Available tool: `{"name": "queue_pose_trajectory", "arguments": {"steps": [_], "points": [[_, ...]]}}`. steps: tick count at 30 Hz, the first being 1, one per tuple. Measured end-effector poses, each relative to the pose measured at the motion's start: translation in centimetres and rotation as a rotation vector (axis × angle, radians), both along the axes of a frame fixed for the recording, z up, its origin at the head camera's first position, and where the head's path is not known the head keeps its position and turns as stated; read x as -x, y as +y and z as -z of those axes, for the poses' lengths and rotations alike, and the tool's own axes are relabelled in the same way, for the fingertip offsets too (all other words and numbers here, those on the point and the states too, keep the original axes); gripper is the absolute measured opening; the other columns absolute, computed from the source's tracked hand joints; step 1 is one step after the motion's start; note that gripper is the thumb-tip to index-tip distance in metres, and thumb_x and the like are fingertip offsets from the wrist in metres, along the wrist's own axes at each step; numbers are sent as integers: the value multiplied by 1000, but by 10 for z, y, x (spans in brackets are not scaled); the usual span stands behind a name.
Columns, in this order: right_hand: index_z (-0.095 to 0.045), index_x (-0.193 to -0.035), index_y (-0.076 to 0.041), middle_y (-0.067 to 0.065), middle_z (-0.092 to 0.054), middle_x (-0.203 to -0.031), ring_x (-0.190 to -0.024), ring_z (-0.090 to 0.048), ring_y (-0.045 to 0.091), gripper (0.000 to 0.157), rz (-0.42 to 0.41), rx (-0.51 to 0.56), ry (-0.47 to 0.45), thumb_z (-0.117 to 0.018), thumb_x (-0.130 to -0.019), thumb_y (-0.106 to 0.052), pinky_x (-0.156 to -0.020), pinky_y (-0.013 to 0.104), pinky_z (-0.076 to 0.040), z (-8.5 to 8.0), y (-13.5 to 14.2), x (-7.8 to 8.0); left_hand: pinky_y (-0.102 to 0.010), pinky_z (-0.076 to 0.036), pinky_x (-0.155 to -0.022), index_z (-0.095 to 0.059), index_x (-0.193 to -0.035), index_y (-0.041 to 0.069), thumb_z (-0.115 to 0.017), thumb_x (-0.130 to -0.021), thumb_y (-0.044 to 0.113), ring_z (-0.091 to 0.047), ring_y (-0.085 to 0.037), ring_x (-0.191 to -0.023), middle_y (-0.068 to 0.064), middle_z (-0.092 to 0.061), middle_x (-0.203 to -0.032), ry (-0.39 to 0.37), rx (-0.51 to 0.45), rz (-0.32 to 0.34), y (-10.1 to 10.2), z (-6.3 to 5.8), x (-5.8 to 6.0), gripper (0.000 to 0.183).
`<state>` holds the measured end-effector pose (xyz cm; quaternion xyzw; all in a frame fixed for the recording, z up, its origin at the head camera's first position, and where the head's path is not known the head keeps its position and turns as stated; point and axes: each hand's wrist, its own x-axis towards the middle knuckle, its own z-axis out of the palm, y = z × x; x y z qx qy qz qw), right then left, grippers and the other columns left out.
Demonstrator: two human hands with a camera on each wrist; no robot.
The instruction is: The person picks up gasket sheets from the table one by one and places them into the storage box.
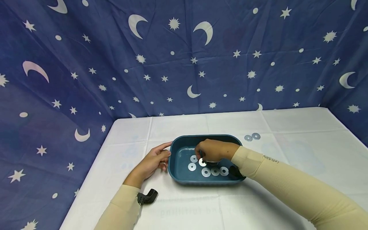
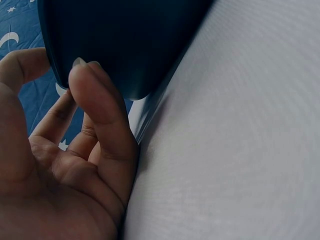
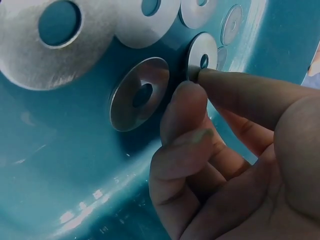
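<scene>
A dark teal tray [image 1: 184,182] stands on the white-covered table with several flat metal washers [image 1: 205,172] on its floor. My right hand [image 1: 212,150] reaches down into it from the right. In the right wrist view, thumb and forefinger pinch the edge of one upright-tilted washer [image 3: 201,52]. Close beside those fingers is another tilted washer [image 3: 140,95], and larger-looking ones lie nearer the camera. My left hand [image 1: 152,162] steadies the tray's left end, its fingertips against the outer wall [image 2: 115,45] and its fingers loosely bent.
Two more washers [image 1: 252,137] lie on the table behind the tray's right end. A black wrist mount [image 1: 147,196] sits on the left sleeve. Blue cloth [image 1: 172,64] with moons and stars hangs behind the white tablecloth [image 1: 184,207] and along its sides.
</scene>
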<state>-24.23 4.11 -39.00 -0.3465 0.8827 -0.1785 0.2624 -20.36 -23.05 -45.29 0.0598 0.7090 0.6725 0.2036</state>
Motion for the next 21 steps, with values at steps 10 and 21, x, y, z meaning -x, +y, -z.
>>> {"name": "queue_pose_trajectory", "arguments": {"steps": [10,21], "points": [[-69,-91,-12,-2,-64,-84,-70,-57,12,12,-5,-5,12,-66,-92,0,-62,25,-51,-4,1,-1,-19,-49,-52,-38,-154,12,-54,-100,18,-57,-9,-59,4,-58,-77,3,-5,3,1,0,1,57],[-71,-101,-10,0,-70,-91,-75,-61,11,11,10,31,47,-66,-93,-4,-71,26,-55,-22,15,3,-20,-50,-52,-38,-154,13,-54,-101,19,-58,-9,-60,3,-59,-82,0,3,6,1,1,1,56]]}}
